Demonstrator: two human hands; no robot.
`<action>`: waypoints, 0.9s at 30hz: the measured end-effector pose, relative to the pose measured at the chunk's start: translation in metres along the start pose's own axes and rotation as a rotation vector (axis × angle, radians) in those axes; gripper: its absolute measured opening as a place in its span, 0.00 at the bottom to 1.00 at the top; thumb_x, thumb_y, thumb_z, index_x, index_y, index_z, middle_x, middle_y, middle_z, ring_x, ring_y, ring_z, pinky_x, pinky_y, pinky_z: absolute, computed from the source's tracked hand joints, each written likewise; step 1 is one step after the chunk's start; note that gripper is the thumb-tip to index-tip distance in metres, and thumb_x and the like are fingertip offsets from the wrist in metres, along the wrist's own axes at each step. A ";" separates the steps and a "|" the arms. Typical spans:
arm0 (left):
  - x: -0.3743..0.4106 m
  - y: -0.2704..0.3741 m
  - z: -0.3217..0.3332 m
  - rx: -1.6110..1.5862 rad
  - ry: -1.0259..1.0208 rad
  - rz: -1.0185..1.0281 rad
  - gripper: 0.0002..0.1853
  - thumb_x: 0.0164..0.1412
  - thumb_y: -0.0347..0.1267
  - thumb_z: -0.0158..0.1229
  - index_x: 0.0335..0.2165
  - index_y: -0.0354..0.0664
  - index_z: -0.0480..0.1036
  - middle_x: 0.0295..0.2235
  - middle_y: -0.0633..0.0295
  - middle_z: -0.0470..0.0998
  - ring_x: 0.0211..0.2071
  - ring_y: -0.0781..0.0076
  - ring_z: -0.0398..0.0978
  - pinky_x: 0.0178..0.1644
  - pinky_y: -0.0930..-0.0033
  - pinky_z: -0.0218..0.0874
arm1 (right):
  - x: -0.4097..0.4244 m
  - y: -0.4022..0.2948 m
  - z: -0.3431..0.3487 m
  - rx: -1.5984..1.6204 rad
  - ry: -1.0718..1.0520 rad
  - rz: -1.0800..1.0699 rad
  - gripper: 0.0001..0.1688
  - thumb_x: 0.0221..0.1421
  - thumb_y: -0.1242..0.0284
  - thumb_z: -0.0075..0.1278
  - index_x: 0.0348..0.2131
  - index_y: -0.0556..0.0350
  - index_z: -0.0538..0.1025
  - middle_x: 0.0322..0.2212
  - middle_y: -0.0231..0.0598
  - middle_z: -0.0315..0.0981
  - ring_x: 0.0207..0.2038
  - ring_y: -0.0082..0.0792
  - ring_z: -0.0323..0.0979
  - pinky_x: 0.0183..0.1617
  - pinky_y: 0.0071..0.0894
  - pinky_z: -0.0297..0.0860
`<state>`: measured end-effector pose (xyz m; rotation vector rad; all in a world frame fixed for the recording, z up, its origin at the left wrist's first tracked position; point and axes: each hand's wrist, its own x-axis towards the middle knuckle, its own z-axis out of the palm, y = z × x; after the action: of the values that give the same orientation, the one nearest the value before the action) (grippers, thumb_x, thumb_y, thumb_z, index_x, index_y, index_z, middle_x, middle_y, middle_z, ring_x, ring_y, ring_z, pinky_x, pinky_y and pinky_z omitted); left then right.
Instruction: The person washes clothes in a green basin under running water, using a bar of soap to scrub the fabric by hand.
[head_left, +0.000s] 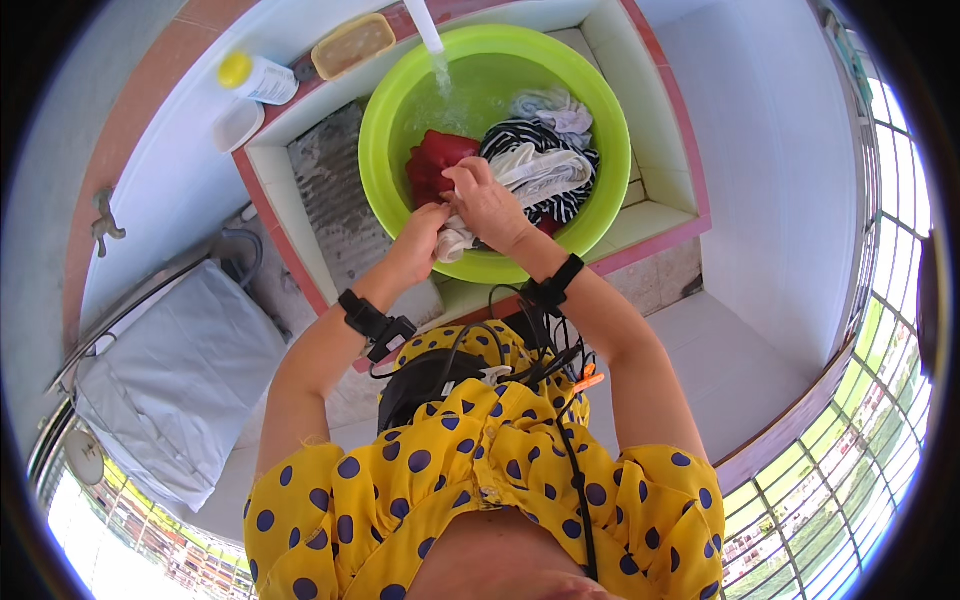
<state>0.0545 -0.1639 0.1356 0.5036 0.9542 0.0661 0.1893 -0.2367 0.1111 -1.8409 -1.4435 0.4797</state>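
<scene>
Both hands work over the near left side of a lime-green plastic basin (616, 97). My left hand (424, 238) grips a bunched white cloth (454, 240) near the rim. Close against it, my right hand (484, 201) pinches the same cloth with bent fingers. A red garment (442, 154) lies in the water just beyond my fingers. To the right sit a black-and-white striped garment (517, 135), a white garment with a waistband (559, 176) on top of it, and a pale cloth (559, 112) farther back. Water runs from a white spout (424, 26) into the basin.
The basin stands in a tiled sink with a red rim (686, 150), beside a ridged grey washing slab (337, 180). On the ledge are a yellow-capped bottle (262, 79), a beige tray (354, 46) and a clear container (238, 126). A wall tap (106, 221) and a grey-covered object (180, 375) are at left.
</scene>
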 end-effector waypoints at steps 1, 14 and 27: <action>0.000 0.000 -0.003 -0.014 -0.001 -0.028 0.11 0.66 0.35 0.46 0.36 0.38 0.69 0.29 0.63 0.73 0.25 0.78 0.71 0.27 0.75 0.64 | -0.002 0.009 0.011 -0.071 -0.033 -0.139 0.17 0.51 0.76 0.48 0.43 0.55 0.67 0.41 0.47 0.63 0.41 0.48 0.69 0.43 0.40 0.70; -0.008 0.011 -0.027 -0.009 -0.071 0.002 0.10 0.64 0.34 0.49 0.34 0.39 0.71 0.26 0.67 0.72 0.25 0.82 0.69 0.27 0.78 0.61 | -0.020 0.093 -0.089 -0.179 -0.100 0.281 0.18 0.52 0.69 0.54 0.42 0.54 0.69 0.39 0.46 0.63 0.38 0.50 0.70 0.41 0.43 0.70; 0.005 0.036 -0.019 0.227 -0.009 0.215 0.21 0.61 0.33 0.57 0.50 0.35 0.66 0.32 0.70 0.73 0.33 0.80 0.71 0.36 0.77 0.64 | 0.012 -0.009 -0.132 0.539 -0.151 0.533 0.14 0.51 0.83 0.54 0.40 0.58 0.73 0.31 0.27 0.66 0.31 0.19 0.63 0.33 0.20 0.62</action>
<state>0.0482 -0.1230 0.1386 0.8146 0.9001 0.1503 0.2768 -0.2659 0.2064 -1.7385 -0.7761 1.1659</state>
